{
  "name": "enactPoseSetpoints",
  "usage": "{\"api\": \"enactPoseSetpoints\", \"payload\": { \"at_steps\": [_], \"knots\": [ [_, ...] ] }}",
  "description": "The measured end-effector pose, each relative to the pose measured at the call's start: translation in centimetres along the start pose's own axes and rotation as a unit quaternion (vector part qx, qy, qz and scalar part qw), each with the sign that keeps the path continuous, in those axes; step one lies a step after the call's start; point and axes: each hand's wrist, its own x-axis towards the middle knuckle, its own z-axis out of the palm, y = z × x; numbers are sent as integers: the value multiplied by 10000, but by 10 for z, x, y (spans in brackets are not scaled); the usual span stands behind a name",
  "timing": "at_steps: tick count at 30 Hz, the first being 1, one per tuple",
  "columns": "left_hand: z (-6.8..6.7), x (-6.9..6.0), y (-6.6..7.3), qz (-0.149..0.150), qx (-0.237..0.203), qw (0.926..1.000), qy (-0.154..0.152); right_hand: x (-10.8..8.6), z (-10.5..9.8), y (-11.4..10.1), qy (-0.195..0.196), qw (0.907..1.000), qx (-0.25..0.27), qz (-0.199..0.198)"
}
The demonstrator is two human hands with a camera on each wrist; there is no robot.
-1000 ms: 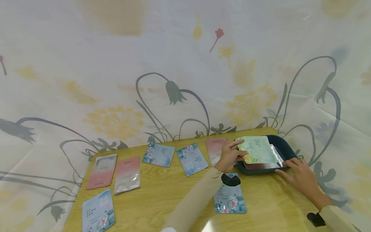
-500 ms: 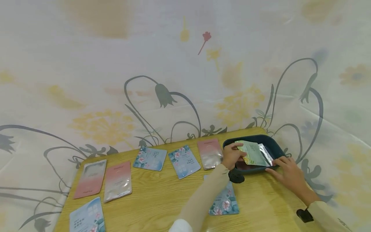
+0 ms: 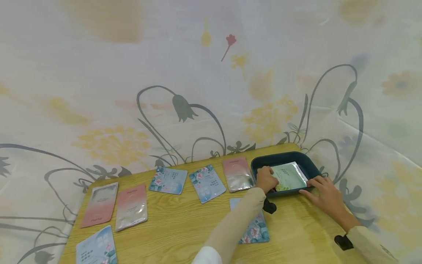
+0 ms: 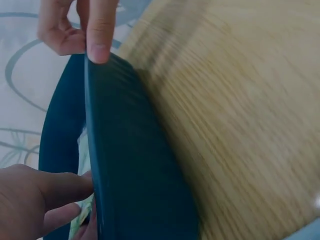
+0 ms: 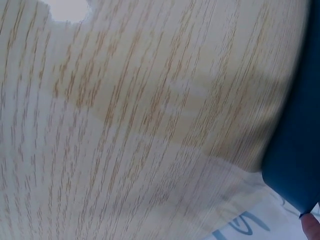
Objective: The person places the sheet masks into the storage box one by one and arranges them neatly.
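My left hand (image 3: pixel 265 179) reaches into the left part of a dark blue tray (image 3: pixel 309 165). Its fingers bend around the near left end of a green sheet mask packet (image 3: pixel 288 175), which lies in the tray face up; the fingertips are partly hidden. A silver edge shows along the packet's right side. With thumb outside and fingers inside, my right hand (image 3: pixel 326 194) pinches the tray's near right rim, as the left wrist view also shows beside the tray wall (image 4: pixel 132 150). In the right wrist view only a fingertip (image 5: pixel 311 226) shows at the tray's corner.
On the wooden table (image 3: pixel 184 227) lie pink packets (image 3: pixel 238 174), (image 3: pixel 132 207), (image 3: pixel 99 205) and several blue floral packets (image 3: pixel 207 183), (image 3: pixel 168 179), (image 3: pixel 97 247). Another blue floral packet (image 3: pixel 255 231) lies partly under my left forearm. A flower-patterned cloth (image 3: pixel 197 73) hangs behind.
My left hand has lowered the green packet from above the tray until it lies inside. My right hand has stayed on the rim. The head view has shifted, so everything appears further left.
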Motion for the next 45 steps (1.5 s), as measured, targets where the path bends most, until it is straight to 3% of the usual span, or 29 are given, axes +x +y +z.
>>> {"api": "enactPoseSetpoints", "payload": {
  "at_steps": [4, 6, 8, 15, 18, 22, 26, 33, 36, 45],
  "knots": [
    [-6, -1, 0, 396, 588, 9975, -14, 2, 1, -1, 7, 10000, 23, -28],
    [-8, -2, -2, 588, 659, 9961, -26, 2, 2, -2, 8, 10000, 15, -10],
    [-9, -2, -5, 790, 581, 9952, -37, 2, 2, -2, 10, 10000, 9, 6],
    [-17, -5, -9, 1199, -375, 9899, -660, -1, 1, 1, 4, 10000, -23, -2],
    [-27, -6, -9, 1480, -430, 9845, -832, -1, 1, 1, 8, 10000, -9, 19],
    [-41, -6, -10, 1810, -73, 9787, -962, -2, 1, 1, 4, 10000, 2, -26],
    [-55, -6, -13, 1932, 58, 9746, -1131, -1, 1, 0, 1, 10000, 9, -47],
    [-86, -14, -24, 2000, -471, 9668, -1520, 2, -1, -4, -32, 10000, 53, -17],
    [-98, -18, -30, 2026, -503, 9637, -1665, 3, -2, -5, -37, 10000, 63, -18],
    [-116, -24, -57, 2184, -222, 9616, -1646, 2, -1, -5, -70, 10000, 47, -23]
  ]
}}
